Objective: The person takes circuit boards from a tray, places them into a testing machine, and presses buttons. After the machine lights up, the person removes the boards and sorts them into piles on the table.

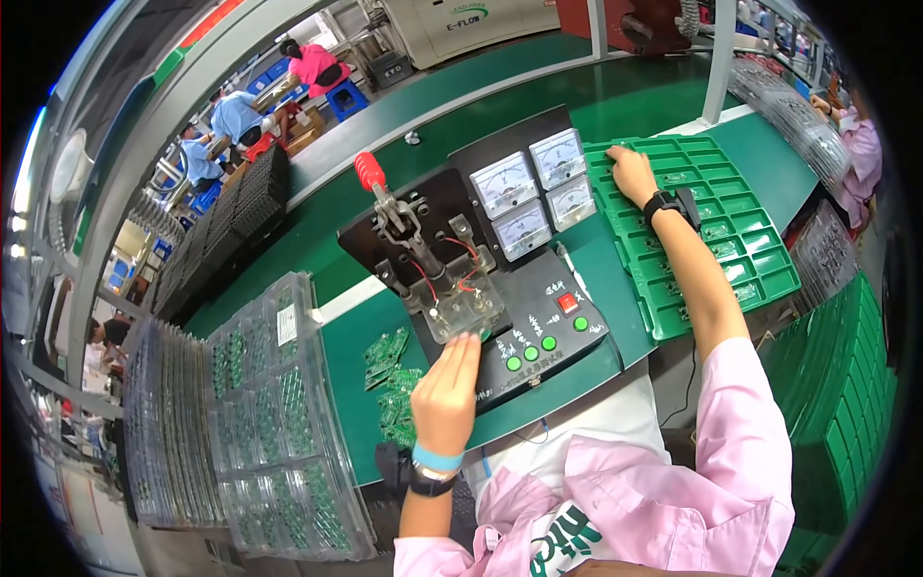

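My left hand (449, 389) is at the front edge of a clear plastic fixture plate (468, 306) on a black test box (538, 313). Its fingers are pressed together; a sliver of green shows by the fingertips, but what they hold is hidden. Over the plate stands a toggle clamp with a red handle (369, 172), and red wires run to the plate. My right hand (633, 175) reaches to the far left corner of a green compartment tray (663, 317). Its fingers are bent down into a compartment, and anything in them is hidden. Small circuit boards lie in several compartments.
Loose green circuit boards (399, 399) lie left of the test box. Clear trays of boards (279, 423) stand farther left. Analog meters (505, 186) rise behind the box, which has green buttons (549, 343) and a red switch (567, 303). Green trays (836, 385) are stacked at right.
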The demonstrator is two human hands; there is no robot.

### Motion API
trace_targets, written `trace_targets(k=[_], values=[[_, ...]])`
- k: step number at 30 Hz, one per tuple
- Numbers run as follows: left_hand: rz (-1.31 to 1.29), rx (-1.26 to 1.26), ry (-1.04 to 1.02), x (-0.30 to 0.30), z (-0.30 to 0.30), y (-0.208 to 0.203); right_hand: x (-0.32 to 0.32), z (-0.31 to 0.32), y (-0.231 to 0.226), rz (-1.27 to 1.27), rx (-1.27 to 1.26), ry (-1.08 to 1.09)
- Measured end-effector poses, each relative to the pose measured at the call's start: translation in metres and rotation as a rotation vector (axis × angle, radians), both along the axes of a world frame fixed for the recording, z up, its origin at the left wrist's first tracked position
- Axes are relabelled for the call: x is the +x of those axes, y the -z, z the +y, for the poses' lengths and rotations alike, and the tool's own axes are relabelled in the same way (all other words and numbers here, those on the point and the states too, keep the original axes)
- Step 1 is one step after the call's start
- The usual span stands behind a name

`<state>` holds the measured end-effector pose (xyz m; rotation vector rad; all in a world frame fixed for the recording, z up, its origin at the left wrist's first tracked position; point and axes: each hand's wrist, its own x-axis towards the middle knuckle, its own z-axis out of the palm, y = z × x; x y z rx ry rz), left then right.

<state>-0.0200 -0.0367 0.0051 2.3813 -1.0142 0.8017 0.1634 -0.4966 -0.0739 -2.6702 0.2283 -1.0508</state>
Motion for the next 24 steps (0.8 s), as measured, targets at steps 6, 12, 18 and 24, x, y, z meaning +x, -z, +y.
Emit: trace_targets(k=[6, 12, 18, 24], values=[[0.103, 0.036, -0.072, 0.008, -0.017, 0.017, -0.029, 0.031, -0.091, -0.284, -0.075, -0.088], [0.128, 0.129, -0.154, -0.006, -0.029, 0.019, -0.08, 0.175, -0.188, -0.577, -0.095, -0.529], [0.231, 0.067, -0.082, -0.003, -0.032, 0.008, -0.082, 0.273, -0.212, -0.318, 0.146, -0.889], [0.222, 0.169, -0.174, -0.026, -0.033, 0.019, -0.078, 0.284, -0.237, 0.236, 0.48, -0.868]])
